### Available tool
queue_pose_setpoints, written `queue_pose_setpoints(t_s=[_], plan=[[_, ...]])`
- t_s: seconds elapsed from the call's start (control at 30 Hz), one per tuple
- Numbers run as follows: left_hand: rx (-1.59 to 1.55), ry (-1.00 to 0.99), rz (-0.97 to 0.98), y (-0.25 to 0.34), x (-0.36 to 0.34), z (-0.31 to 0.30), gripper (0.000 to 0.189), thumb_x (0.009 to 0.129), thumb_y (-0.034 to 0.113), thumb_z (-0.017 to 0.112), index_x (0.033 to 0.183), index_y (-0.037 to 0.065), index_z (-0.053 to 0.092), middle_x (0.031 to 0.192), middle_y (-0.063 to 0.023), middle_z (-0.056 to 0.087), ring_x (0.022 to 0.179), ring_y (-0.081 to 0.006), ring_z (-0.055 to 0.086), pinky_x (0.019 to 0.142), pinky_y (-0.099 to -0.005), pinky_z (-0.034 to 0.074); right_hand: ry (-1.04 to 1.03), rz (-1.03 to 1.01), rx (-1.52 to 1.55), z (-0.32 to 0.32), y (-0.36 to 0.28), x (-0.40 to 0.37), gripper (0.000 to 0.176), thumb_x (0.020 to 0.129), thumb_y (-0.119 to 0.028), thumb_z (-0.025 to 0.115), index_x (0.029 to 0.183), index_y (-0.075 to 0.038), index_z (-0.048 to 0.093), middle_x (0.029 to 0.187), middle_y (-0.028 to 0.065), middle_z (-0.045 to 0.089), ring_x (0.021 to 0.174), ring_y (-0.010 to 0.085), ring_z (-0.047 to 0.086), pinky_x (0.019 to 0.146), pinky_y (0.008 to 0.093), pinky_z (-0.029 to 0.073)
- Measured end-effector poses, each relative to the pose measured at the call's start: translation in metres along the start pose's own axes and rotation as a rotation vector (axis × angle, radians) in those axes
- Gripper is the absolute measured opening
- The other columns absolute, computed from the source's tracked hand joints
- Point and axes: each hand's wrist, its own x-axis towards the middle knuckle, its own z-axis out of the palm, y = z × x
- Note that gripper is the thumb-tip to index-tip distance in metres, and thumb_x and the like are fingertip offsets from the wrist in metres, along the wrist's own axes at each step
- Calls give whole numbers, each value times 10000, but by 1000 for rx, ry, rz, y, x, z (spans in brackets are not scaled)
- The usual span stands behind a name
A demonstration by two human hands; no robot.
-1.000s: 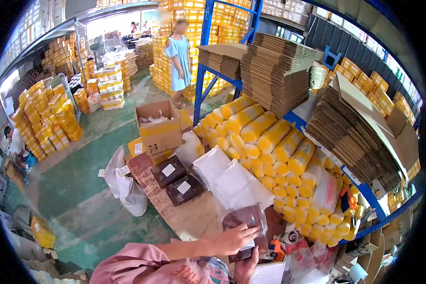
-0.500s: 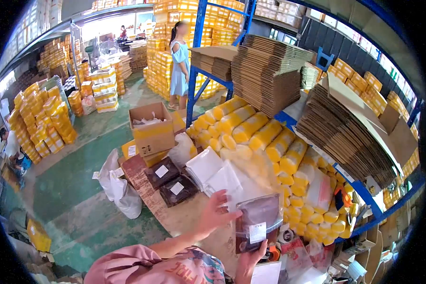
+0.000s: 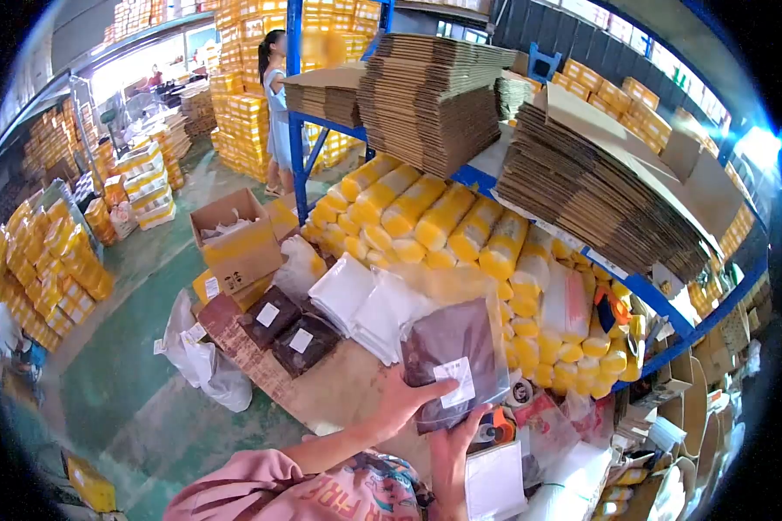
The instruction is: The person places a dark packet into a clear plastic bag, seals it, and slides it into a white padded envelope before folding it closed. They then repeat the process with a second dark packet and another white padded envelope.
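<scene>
Between my hands is a clear plastic bag (image 3: pixel 469 330) with a flat dark item inside and a white label (image 3: pixel 454 382) on its front. My left hand (image 3: pixel 404 401) grips its lower left side, thumb pressed on the label. Fingers of my right hand (image 3: pixel 456 438) hold the bottom edge. To the left on the table, two dark labelled packs (image 3: pixel 264 325) lie one beside the other. Folded white plastic bags (image 3: pixel 343 291) are between these and the held bag.
An open cardboard box (image 3: pixel 243 256) stands at the table's far end. Yellow-and-white wrapped packs (image 3: pixel 443 217) are piled under a blue rack (image 3: pixel 660 304) with flattened cartons (image 3: pixel 599 195). An orange tape dispenser (image 3: pixel 500 425) and white sheets (image 3: pixel 493 482) lie at right. Another person (image 3: pixel 278 122) stands behind.
My left hand, earlier with fingers apart beside the bag, now grips it with the thumb on the label. The bag has tilted and risen a little. The camera view has turned right.
</scene>
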Motion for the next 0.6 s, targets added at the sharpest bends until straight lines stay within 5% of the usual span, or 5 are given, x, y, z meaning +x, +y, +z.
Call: queue_pose_setpoints(t_s=[0.23,0.37,0.5,0.57,0.6], plan=[[-80,-122,-82,14,6,-7,482,740,31,783,1174,-2,574,1058,-101,668,961,-197,646,863,-345,529,-147,-178,-607,-23,-8,2,816,888,-667,461,1365,-10,381,1329,153,478,1220,223,456,1071,409,330],[-95,-64,-91,20,-4,-13,551,748,-42,731,1251,12,512,1128,-135,641,1002,-240,642,876,-369,540,50,-421,-767,11,-33,-22,484,812,-148,648,1240,32,508,1169,156,579,1005,150,565,873,307,466],[-307,-76,-459,-7,-1,-50,654,717,-57,751,1287,28,443,1104,-89,627,998,-217,637,873,-383,539,-380,-117,-896,-17,-90,-34,184,779,-77,559,891,48,634,847,124,640,629,138,564,500,226,457],[-153,-128,-409,-3,-3,-60,714,717,-57,755,1329,28,398,1103,-98,620,1016,-228,630,899,-382,530,-465,-159,-712,-56,-99,-25,217,813,-98,597,978,19,675,756,66,638,626,128,572,541,209,473],[-102,-170,-383,3,-8,-61,728,719,-57,756,1339,27,384,1103,-99,617,1015,-232,631,904,-382,528,-766,68,-271,-60,-107,-16,478,981,-365,496,1236,39,520,1180,130,600,1012,233,604,862,354,511]])
